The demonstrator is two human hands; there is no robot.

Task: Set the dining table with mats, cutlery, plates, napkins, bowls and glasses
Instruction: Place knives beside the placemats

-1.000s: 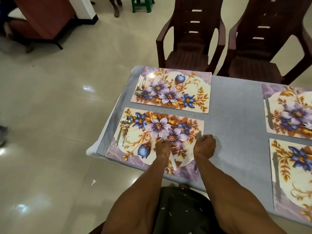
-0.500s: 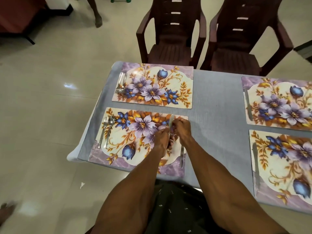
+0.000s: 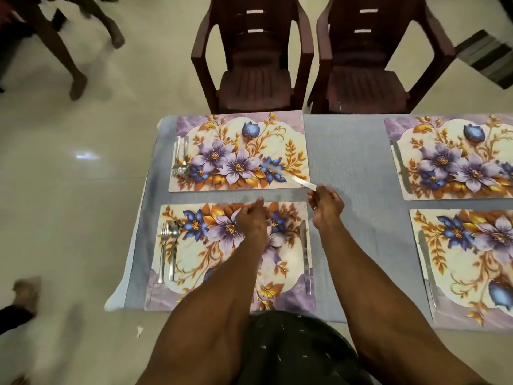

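Four floral place mats lie on the grey tablecloth (image 3: 344, 151). My right hand (image 3: 324, 204) pinches the handle of a knife (image 3: 288, 176), whose blade slants over the right corner of the far left mat (image 3: 238, 129). My left hand (image 3: 252, 218) hovers over the near left mat (image 3: 194, 262), fingers loosely curled and holding nothing. A fork and spoon (image 3: 168, 245) lie on this mat's left side and a second knife (image 3: 305, 254) along its right edge. Another fork and spoon (image 3: 180, 159) sit on the far mat's left side.
The two right-hand mats each carry a knife, one far (image 3: 399, 168) and one near (image 3: 427, 268), on their left edges. Two dark plastic chairs (image 3: 255, 79) (image 3: 366, 79) stand at the table's far side. Another person's legs (image 3: 69, 51) are on the tiled floor at upper left.
The knife passed from my left hand to my right hand, which carried it away from me to the far left mat's right corner. My left hand let go and stays over the near mat.
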